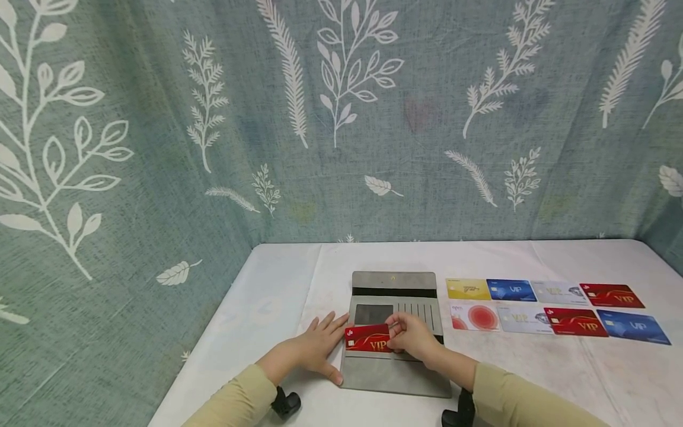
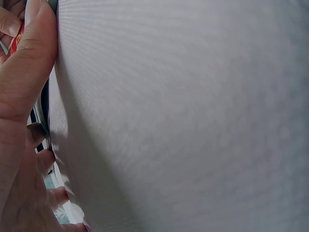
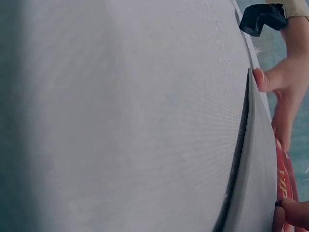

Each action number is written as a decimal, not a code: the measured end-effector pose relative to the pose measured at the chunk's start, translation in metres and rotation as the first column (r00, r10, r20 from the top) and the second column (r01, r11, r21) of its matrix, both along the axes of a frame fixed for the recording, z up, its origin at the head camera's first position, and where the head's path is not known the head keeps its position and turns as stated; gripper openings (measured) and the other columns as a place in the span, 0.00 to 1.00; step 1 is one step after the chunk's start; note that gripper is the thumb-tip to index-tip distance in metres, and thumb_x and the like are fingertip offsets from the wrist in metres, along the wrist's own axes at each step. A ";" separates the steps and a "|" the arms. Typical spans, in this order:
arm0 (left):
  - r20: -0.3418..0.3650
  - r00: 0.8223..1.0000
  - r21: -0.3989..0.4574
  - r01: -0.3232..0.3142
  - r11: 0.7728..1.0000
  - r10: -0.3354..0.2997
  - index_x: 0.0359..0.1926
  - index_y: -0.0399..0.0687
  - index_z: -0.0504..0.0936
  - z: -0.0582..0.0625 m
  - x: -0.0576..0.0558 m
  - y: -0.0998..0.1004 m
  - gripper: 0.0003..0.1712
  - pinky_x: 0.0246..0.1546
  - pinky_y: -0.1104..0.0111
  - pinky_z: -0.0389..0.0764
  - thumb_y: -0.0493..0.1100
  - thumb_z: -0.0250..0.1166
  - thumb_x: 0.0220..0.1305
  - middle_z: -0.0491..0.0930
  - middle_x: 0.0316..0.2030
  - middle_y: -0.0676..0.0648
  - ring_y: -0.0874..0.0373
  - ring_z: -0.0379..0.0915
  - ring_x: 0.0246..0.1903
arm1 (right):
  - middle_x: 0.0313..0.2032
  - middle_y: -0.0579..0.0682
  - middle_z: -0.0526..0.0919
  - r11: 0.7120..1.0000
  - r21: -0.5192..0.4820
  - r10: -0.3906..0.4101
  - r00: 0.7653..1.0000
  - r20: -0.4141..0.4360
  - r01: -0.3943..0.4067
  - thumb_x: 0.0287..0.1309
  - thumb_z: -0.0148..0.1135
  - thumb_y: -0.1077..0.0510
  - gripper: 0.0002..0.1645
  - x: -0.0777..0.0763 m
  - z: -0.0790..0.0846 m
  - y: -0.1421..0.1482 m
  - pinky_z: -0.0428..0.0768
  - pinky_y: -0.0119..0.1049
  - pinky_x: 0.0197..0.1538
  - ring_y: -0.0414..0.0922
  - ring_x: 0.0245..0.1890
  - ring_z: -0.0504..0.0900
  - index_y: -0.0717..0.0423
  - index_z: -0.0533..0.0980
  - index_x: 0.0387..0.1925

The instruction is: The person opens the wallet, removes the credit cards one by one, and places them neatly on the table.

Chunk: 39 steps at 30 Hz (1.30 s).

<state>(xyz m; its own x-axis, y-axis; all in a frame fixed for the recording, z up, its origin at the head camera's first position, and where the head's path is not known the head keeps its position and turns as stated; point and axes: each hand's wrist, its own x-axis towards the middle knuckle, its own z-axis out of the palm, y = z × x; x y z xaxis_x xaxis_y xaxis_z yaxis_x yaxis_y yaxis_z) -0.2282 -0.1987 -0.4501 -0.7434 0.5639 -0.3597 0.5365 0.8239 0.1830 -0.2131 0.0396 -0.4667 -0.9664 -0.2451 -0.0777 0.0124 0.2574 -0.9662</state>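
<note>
A grey wallet (image 1: pixel 395 376) lies unfolded on the white table, with card slots and a dark window pocket (image 1: pixel 368 313) on its inner face. Over its left slots is a red VIP card (image 1: pixel 365 339), whose right end my right hand (image 1: pixel 413 339) pinches between thumb and fingers. In the right wrist view the red card (image 3: pixel 282 176) shows beyond the wallet's edge (image 3: pixel 258 159). My left hand (image 1: pixel 319 347) rests with spread fingers at the wallet's left edge, the thumb near its lower corner. How deep the card sits in a slot I cannot tell.
Right of the wallet, two rows of cards lie flat: a gold card (image 1: pixel 468 289), blue cards (image 1: pixel 511 290), silver cards (image 1: pixel 525 320), red cards (image 1: pixel 612 295) and a white card with red circles (image 1: pixel 475 316). A leaf-patterned green curtain (image 1: pixel 341 178) hangs behind the table.
</note>
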 end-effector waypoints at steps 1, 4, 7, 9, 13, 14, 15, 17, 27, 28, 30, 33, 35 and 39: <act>0.000 1.000 0.003 0.001 1.000 -0.001 0.70 0.49 0.48 0.000 0.000 0.000 0.64 0.63 0.42 0.41 0.71 0.67 0.37 0.42 0.71 0.46 0.42 0.33 0.69 | 0.23 0.50 0.76 1.000 -0.004 -0.006 1.000 0.004 0.006 0.44 0.66 0.72 0.18 0.000 0.000 0.000 0.80 0.33 0.28 0.41 0.23 0.74 0.66 0.72 0.40; -0.001 1.000 0.002 0.003 1.000 -0.003 0.71 0.50 0.47 0.000 0.000 -0.001 0.65 0.63 0.42 0.41 0.71 0.67 0.37 0.42 0.71 0.47 0.42 0.32 0.69 | 0.22 0.50 0.76 1.000 -0.009 -0.024 1.000 0.014 0.024 0.44 0.65 0.72 0.18 0.000 0.000 -0.001 0.79 0.33 0.27 0.41 0.22 0.74 0.66 0.72 0.40; -0.005 1.000 -0.003 0.005 1.000 -0.005 0.71 0.51 0.47 -0.001 0.001 -0.001 0.65 0.63 0.42 0.41 0.71 0.66 0.36 0.41 0.71 0.47 0.42 0.32 0.69 | 0.21 0.49 0.76 0.999 -0.011 -0.036 0.999 0.029 0.036 0.45 0.64 0.72 0.19 0.000 0.000 -0.002 0.79 0.33 0.27 0.41 0.22 0.74 0.65 0.72 0.42; -0.005 1.000 -0.007 0.007 1.000 -0.007 0.71 0.51 0.47 -0.001 0.000 0.000 0.64 0.63 0.42 0.41 0.71 0.67 0.36 0.42 0.71 0.47 0.42 0.33 0.69 | 0.22 0.49 0.76 0.999 -0.021 -0.045 0.998 0.042 0.046 0.46 0.63 0.71 0.20 -0.001 0.000 -0.002 0.79 0.33 0.27 0.41 0.23 0.74 0.65 0.72 0.44; -0.008 1.000 -0.011 0.005 1.000 -0.005 0.70 0.49 0.48 0.000 0.000 0.000 0.64 0.64 0.42 0.41 0.70 0.67 0.37 0.43 0.71 0.46 0.42 0.34 0.69 | 0.25 0.50 0.75 0.995 -0.067 -0.064 0.994 0.085 0.070 0.49 0.62 0.71 0.23 -0.002 0.001 -0.001 0.79 0.33 0.27 0.42 0.26 0.74 0.65 0.71 0.49; -0.010 1.000 -0.011 0.005 1.000 -0.005 0.70 0.49 0.48 0.000 0.000 0.000 0.64 0.64 0.43 0.41 0.70 0.67 0.37 0.43 0.71 0.46 0.42 0.34 0.69 | 0.26 0.50 0.75 0.994 -0.077 -0.068 0.993 0.094 0.075 0.49 0.62 0.71 0.23 -0.002 0.002 0.000 0.80 0.34 0.27 0.42 0.26 0.74 0.65 0.71 0.50; -0.012 1.000 -0.011 0.006 1.000 -0.006 0.70 0.48 0.48 0.000 0.000 0.000 0.64 0.64 0.43 0.41 0.70 0.67 0.37 0.44 0.71 0.46 0.42 0.34 0.69 | 0.26 0.50 0.74 0.993 -0.087 -0.070 0.992 0.103 0.079 0.50 0.62 0.71 0.23 -0.003 0.002 0.001 0.80 0.34 0.27 0.42 0.26 0.74 0.65 0.71 0.50; -0.016 1.000 -0.012 0.008 1.000 -0.008 0.70 0.48 0.48 0.000 0.000 0.000 0.64 0.64 0.43 0.41 0.70 0.67 0.37 0.44 0.71 0.46 0.42 0.34 0.69 | 0.27 0.51 0.75 0.993 -0.087 -0.067 0.992 0.109 0.077 0.50 0.62 0.70 0.23 -0.003 0.003 0.002 0.80 0.34 0.28 0.42 0.27 0.74 0.66 0.71 0.50; -0.024 0.999 0.011 0.027 1.000 -0.027 0.70 0.48 0.48 0.001 0.001 -0.002 0.64 0.63 0.42 0.42 0.69 0.67 0.38 0.43 0.71 0.46 0.41 0.35 0.69 | 0.33 0.52 0.80 0.993 -0.077 -0.076 0.988 0.131 0.087 0.54 0.59 0.64 0.20 -0.003 0.007 0.013 0.80 0.36 0.32 0.43 0.28 0.77 0.62 0.72 0.50; -0.025 0.999 0.013 0.029 0.999 -0.029 0.71 0.48 0.47 0.001 0.000 -0.002 0.64 0.63 0.42 0.42 0.69 0.67 0.38 0.43 0.71 0.46 0.41 0.35 0.69 | 0.33 0.53 0.80 0.992 -0.089 -0.073 0.988 0.139 0.085 0.55 0.59 0.64 0.21 -0.003 0.008 0.015 0.80 0.36 0.31 0.43 0.26 0.78 0.62 0.72 0.51; -0.029 0.999 0.014 0.035 0.999 -0.034 0.71 0.48 0.47 0.000 0.000 -0.002 0.64 0.63 0.42 0.42 0.69 0.67 0.38 0.43 0.71 0.46 0.41 0.35 0.69 | 0.34 0.54 0.81 0.989 -0.121 -0.062 0.987 0.151 0.081 0.56 0.58 0.64 0.22 -0.003 0.011 0.020 0.81 0.37 0.30 0.45 0.25 0.80 0.63 0.70 0.53; -0.030 0.999 0.018 0.035 0.999 -0.034 0.70 0.49 0.48 -0.001 0.000 -0.002 0.63 0.63 0.42 0.42 0.69 0.68 0.38 0.42 0.71 0.47 0.42 0.35 0.69 | 0.35 0.54 0.81 0.983 -0.168 -0.042 0.986 0.164 0.069 0.57 0.56 0.64 0.23 -0.002 0.015 0.026 0.81 0.39 0.30 0.47 0.25 0.83 0.63 0.67 0.55; -0.029 0.999 0.021 0.034 0.999 -0.034 0.70 0.49 0.49 0.000 0.000 -0.003 0.63 0.63 0.42 0.41 0.69 0.68 0.38 0.42 0.71 0.47 0.42 0.35 0.69 | 0.34 0.54 0.80 0.980 -0.186 -0.035 0.986 0.161 0.065 0.58 0.56 0.64 0.24 -0.001 0.018 0.029 0.81 0.40 0.30 0.48 0.26 0.84 0.63 0.66 0.56; -0.017 1.000 0.031 0.026 0.999 -0.025 0.70 0.49 0.48 0.001 0.001 -0.003 0.64 0.63 0.42 0.41 0.69 0.68 0.38 0.42 0.71 0.47 0.42 0.35 0.69 | 0.31 0.54 0.79 0.980 -0.189 -0.030 0.989 0.146 0.058 0.58 0.56 0.64 0.26 0.001 0.024 0.036 0.81 0.41 0.31 0.49 0.26 0.84 0.63 0.64 0.58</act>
